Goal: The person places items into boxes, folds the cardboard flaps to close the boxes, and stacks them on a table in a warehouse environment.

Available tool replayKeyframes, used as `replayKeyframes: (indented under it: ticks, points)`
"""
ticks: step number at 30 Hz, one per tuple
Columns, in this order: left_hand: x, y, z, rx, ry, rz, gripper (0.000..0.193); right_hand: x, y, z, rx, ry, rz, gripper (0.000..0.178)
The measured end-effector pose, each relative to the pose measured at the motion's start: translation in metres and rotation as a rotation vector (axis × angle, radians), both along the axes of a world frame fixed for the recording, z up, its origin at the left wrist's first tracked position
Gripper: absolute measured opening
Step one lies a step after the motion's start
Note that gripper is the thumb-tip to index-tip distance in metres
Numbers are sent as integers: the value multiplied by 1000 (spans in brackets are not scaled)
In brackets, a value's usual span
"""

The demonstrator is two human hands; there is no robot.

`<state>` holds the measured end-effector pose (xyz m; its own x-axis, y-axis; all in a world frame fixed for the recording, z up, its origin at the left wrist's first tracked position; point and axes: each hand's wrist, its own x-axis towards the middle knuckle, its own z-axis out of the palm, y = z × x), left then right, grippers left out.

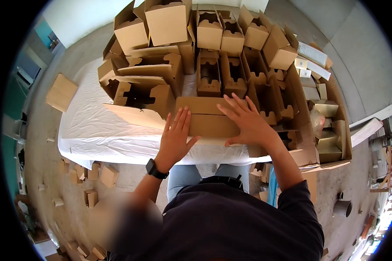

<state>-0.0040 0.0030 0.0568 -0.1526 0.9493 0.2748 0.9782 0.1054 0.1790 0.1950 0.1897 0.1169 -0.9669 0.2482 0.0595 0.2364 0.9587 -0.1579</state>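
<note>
Box (209,121) sits by the near edge of the worktop (96,130), your left hand (174,138) open on one end, right (247,124) splayed over the other. Probably worth pressing evenly so it doesn't skew.

From my remote station I watch one cardboard box (207,118), plain brown and oblong, lying with its long side running left to right. Its upper face looks flat and closed to me, crossed lengthwise by a straight seam that parts a far panel from a near one. I see it at about the middle of the near edge of the white-covered table (85,124). Its right end is partly hidden from me.
</note>
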Motion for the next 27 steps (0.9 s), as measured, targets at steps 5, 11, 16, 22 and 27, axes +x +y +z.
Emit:
replayKeyframes:
  ticks: [5,11,16,22,27]
  points:
    - [1,-7,3,-16,6,-16,86,-2,18,-5,-71,-227,-20,124]
    - [-3,-8,-3,32,17,-28,91,-1,29,-2,-166,-305,5,128]
    - [-7,-6,-5,180,-96,-9,92,-1,30,-3,-267,-208,-13,120]
    - [27,-18,-33,526,-591,301,94,14,14,-3,-419,58,-150,110]
    - [61,-16,-67,308,-1190,219,96,23,-47,-25,-187,4,-366,106]
